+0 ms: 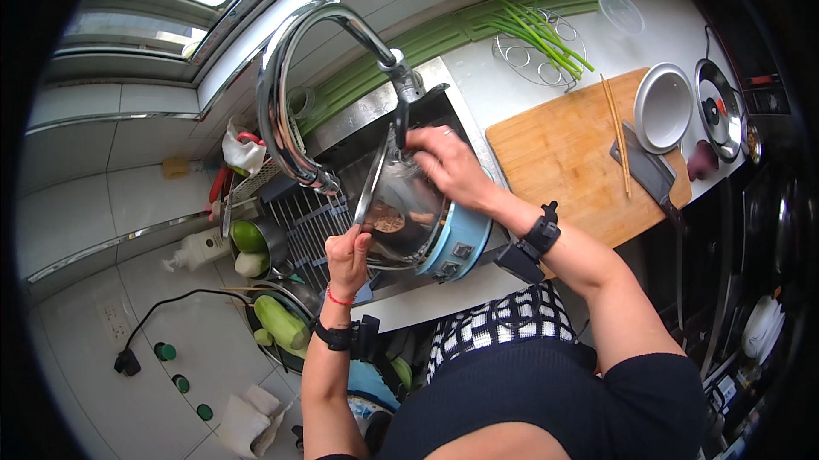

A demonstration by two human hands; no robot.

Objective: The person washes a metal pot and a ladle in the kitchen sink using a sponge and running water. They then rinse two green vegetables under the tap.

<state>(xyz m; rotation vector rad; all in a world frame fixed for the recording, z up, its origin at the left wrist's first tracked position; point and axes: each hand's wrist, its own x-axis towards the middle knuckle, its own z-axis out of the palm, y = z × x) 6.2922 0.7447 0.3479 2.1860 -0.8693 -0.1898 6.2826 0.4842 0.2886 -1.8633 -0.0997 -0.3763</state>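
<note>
My left hand pinches the metal rim of a clear lid that is tilted up on its edge over the sink. Just behind it sits a round light-blue vessel with dark clips or sockets on its side. Brown material shows through the lid; I cannot tell what it is. My right hand is blurred, its fingertips beside the tap lever and the lid's upper part. Whether they grip either one is not clear. The chrome gooseneck tap arches over the left side of the sink.
A roll-up rack spans the sink's left part. To the right, a cutting board carries chopsticks, a cleaver and a bowl. Green stalks lie on a wire trivet. Peeled gourds and a cable are at left.
</note>
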